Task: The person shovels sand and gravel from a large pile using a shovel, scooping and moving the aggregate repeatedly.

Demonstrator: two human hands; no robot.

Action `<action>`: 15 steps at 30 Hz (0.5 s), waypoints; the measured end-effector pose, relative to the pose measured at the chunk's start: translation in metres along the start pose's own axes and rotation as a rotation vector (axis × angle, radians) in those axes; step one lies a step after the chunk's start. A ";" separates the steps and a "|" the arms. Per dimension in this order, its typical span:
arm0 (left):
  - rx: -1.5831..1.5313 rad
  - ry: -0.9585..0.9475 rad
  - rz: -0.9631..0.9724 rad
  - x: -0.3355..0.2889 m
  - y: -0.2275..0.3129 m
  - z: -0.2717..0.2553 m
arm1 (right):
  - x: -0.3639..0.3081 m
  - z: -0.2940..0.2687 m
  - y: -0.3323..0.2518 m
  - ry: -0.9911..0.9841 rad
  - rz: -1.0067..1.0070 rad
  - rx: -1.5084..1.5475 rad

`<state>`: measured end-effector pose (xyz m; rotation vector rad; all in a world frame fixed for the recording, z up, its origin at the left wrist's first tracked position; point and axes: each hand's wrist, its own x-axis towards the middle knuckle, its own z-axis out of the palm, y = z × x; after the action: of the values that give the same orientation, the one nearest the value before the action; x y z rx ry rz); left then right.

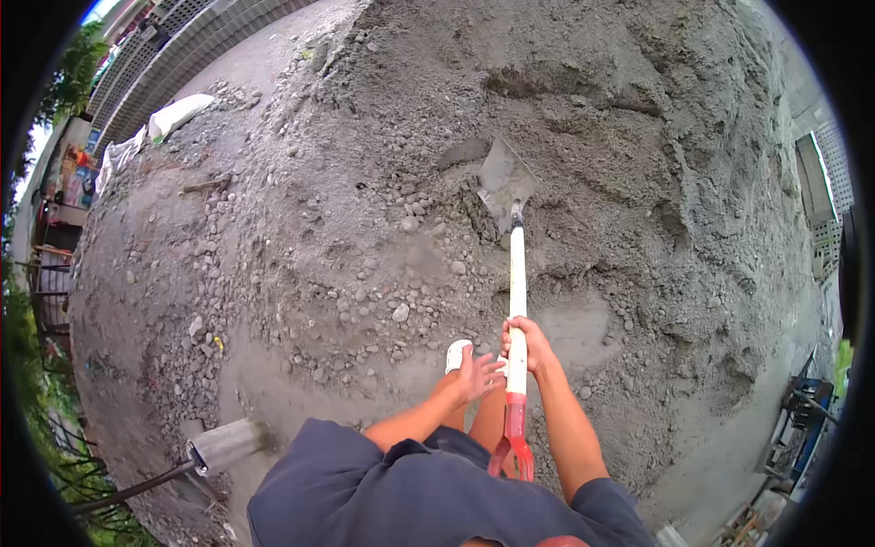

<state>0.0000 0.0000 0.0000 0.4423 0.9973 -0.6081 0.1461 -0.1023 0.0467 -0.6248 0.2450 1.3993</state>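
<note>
A shovel (pixel 519 273) stretches away from my body, with a white shaft, a red grip end close to my waist and a grey pointed metal blade. Its blade rests against the grey sand and gravel pile (pixel 592 182), which rises ahead of me. Around the middle of the shaft my right hand (pixel 527 341) is closed. My left hand (pixel 478 376) is just left of the shaft, fingers spread and holding nothing. Below it shows a white shoe (pixel 458 354); the red grip end is free of both hands.
Loose pebbles (pixel 401 313) cover the ground to the left. A grey cylinder on a dark rod (pixel 228 447) lies at lower left. White sacks (pixel 178 117) and stacked grey blocks (pixel 164 68) are at far left. A blue-and-black machine (pixel 807 406) is at far right.
</note>
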 end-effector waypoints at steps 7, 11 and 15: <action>-0.456 -0.247 0.110 -0.035 0.041 0.046 | -0.080 0.158 0.053 0.483 -0.082 -0.758; -0.277 -0.217 -0.024 -0.001 0.032 0.008 | -0.172 0.233 0.098 0.415 -0.297 -0.309; -0.312 -0.198 0.040 -0.007 0.033 0.077 | -0.203 0.266 0.132 0.901 -0.622 -1.416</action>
<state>0.0682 -0.0193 0.0447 0.1223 0.8730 -0.4406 -0.0700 -0.1232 0.3333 -2.2633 -0.2951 0.4025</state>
